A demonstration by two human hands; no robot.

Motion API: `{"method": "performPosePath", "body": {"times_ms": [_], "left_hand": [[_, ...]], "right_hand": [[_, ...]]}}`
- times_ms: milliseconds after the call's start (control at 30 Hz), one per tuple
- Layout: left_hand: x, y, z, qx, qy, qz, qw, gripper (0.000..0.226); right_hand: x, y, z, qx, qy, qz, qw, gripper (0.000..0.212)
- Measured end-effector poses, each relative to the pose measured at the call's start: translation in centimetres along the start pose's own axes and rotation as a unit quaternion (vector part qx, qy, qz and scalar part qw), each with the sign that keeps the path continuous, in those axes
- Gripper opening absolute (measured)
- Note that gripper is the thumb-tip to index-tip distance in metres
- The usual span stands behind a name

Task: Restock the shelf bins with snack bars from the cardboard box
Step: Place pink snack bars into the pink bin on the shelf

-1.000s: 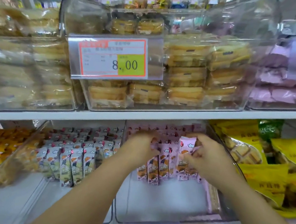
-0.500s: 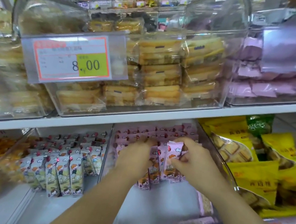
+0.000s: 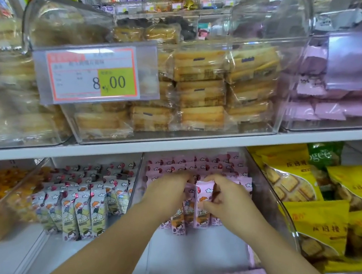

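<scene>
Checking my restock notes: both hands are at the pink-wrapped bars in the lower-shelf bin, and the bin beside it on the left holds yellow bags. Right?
Not quite. In the head view the left hand and right hand are at the pink-wrapped bars in the lower-shelf bin, but the bin beside it on the left holds white-wrapped bars; the yellow bags are on the right.

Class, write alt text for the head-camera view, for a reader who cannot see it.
The right hand pinches a pink snack bar upright in a clear shelf bin, while the left hand touches the pink bars beside it. White-wrapped bars stand in the neighbouring bin.
</scene>
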State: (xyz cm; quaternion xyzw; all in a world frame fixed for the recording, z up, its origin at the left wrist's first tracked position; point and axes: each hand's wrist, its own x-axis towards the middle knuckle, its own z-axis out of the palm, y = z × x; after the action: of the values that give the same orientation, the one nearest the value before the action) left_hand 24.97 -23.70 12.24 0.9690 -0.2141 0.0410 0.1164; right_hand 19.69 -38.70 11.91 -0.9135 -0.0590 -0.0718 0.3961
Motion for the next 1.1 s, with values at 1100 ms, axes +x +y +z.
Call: {"method": "performPosePath", "body": {"times_ms": [1100], "left_hand": [[-0.2,-2.2,0.0,-0.063,-0.019,-0.060,0.996,0.029]], "right_hand": [[0.1,-1.2,2.8,0.014,-0.315,0.030,0.949,0.023]]}}
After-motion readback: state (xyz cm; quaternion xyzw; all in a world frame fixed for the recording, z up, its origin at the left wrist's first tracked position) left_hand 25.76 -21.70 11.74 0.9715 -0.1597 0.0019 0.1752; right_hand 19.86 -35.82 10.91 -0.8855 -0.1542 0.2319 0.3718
